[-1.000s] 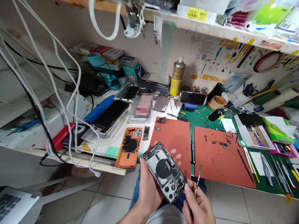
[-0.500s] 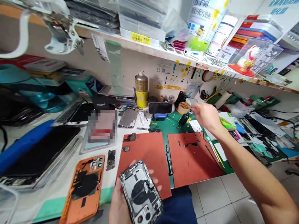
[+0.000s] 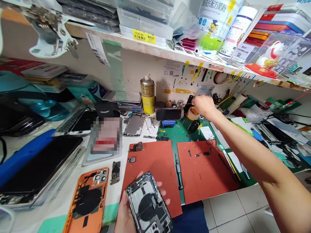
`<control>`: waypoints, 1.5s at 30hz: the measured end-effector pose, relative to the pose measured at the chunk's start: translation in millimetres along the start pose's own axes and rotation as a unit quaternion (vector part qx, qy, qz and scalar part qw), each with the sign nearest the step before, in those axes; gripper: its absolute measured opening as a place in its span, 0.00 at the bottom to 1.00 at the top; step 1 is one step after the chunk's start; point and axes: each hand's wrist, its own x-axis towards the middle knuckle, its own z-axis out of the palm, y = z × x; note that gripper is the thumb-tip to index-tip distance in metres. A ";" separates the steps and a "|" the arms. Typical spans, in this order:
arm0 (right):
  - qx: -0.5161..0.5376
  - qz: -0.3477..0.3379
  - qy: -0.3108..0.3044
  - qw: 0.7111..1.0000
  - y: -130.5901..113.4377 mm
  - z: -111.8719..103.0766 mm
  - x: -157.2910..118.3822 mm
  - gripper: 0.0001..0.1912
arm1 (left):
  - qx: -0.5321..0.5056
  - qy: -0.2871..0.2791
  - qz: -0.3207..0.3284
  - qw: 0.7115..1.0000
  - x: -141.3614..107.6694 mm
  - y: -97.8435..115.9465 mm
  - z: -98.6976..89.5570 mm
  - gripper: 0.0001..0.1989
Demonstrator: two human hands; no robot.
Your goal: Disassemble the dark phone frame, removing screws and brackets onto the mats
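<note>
My left hand point(image 3: 125, 215) holds a silver phone housing point(image 3: 148, 204) at the bottom middle, thumb on one edge and fingertips showing past the other. Over the back of the bench, my right hand point(image 3: 203, 105) is closed, with thin, dark tweezers-like metal at its fingertips. It is above and beside a small round tub point(image 3: 193, 113). A phone point(image 3: 168, 114) leans on a blue stand point(image 3: 168, 124) left of the tub. On the red mats point(image 3: 155, 165) lie small phone parts point(image 3: 206, 154) and a black screwdriver point(image 3: 179, 171).
An orange phone housing point(image 3: 88, 200) and a circuit board point(image 3: 115, 172) lie at the left. A yellow spray can point(image 3: 147, 95) stands by the wall. Above runs a loaded shelf point(image 3: 150, 48). Rods and pens point(image 3: 230, 165) are under my right forearm.
My right hand has moved left and up, over the tub. My left hand still holds the housing. The whole view has shifted slightly.
</note>
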 end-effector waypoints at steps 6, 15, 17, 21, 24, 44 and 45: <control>-0.023 -0.012 0.003 1.000 -3.8 -2.8 3.3 0.17 | -0.003 0.011 0.014 1.000 -5.5 -1.4 -6.5 0.25; -0.022 -0.007 0.003 1.000 -9.7 -5.7 1.2 0.15 | -0.052 -0.024 0.070 0.996 -7.4 -7.4 8.5 0.33; -0.017 -0.004 0.007 1.000 -10.3 -4.6 1.4 0.14 | -0.067 -0.036 0.068 0.995 -7.2 -7.2 9.2 0.33; -0.003 -0.002 0.014 1.000 -10.2 -3.7 2.7 0.18 | -0.064 -0.059 0.073 0.994 -6.9 -6.9 9.1 0.34; 0.006 0.002 0.009 1.000 -9.5 -4.7 5.1 0.31 | -0.061 -0.075 0.079 0.992 -7.1 -7.2 9.8 0.34; 0.476 -0.058 0.086 0.873 -27.7 25.3 -303.6 0.07 | -0.005 -0.137 0.120 0.983 -7.3 -20.3 -2.4 0.57; 0.519 -0.054 0.052 0.852 -37.5 31.6 -324.4 0.07 | -0.003 -0.139 0.122 0.983 -6.0 -21.4 -3.7 0.57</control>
